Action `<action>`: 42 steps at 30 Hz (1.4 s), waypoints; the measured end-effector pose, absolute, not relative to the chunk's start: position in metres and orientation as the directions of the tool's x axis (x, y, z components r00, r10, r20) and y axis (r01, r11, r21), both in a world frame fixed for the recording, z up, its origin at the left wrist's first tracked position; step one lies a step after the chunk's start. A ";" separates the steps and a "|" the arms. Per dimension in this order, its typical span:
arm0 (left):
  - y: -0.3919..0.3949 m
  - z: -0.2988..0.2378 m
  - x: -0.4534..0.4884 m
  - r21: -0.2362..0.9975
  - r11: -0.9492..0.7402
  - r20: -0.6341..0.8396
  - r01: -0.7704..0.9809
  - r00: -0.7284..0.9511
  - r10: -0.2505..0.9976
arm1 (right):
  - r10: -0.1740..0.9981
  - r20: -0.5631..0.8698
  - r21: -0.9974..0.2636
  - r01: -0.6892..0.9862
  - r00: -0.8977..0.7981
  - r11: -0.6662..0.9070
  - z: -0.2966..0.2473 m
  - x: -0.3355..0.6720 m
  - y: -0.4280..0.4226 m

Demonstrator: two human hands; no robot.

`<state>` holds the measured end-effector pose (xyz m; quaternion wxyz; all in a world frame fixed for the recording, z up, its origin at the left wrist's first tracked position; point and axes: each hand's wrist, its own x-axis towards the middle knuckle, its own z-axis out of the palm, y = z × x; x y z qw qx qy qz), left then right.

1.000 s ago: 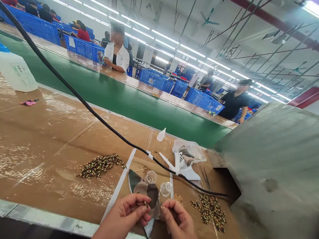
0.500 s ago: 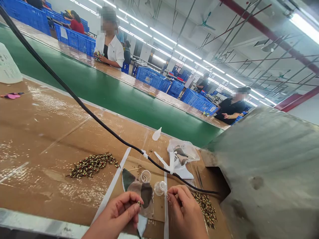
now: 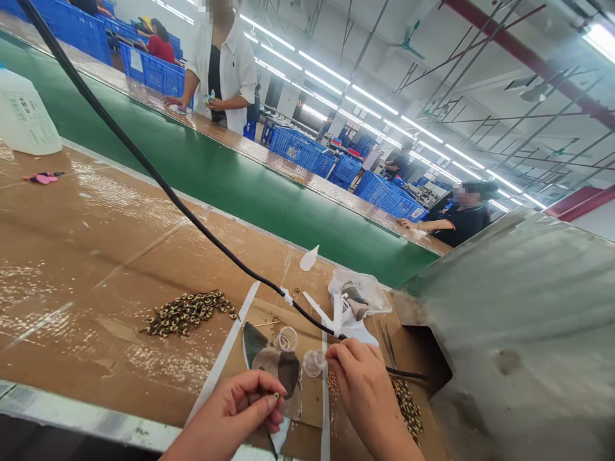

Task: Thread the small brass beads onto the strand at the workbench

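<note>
Above cardboard [image 3: 120,269], left hand [image 3: 230,403] pinches a bead [image 3: 276,396]; right hand [image 3: 368,384]'s grip unclear.

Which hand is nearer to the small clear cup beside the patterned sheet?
Right. The right hand is just beside the cup; the left hand is farther, past the sheet.

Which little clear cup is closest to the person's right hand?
The clear plastic cup nearer the front, just left of the right hand. The other clear plastic cup sits farther from that hand, behind the first one.
</note>
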<state>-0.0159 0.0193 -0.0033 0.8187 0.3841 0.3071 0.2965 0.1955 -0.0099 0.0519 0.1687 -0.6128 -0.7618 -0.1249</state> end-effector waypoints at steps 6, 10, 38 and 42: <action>0.016 0.004 -0.017 0.860 0.469 -0.296 -0.202 0.551 0.780 | 0.903 0.368 0.027 0.973 -0.222 0.228 0.054 0.196 -0.005; 0.018 0.001 -0.017 0.873 0.458 -0.287 -0.170 0.580 0.763 | 0.900 0.370 0.036 0.971 -0.231 0.235 0.054 0.195 -0.004; 0.018 0.011 -0.014 0.851 0.454 -0.248 -0.263 0.561 0.790 | 0.916 0.315 0.098 0.969 -0.248 0.228 0.048 0.195 -0.003; 0.018 0.012 -0.015 0.853 0.458 -0.256 -0.249 0.565 0.785 | 0.915 0.319 0.104 0.969 -0.247 0.225 0.048 0.195 -0.003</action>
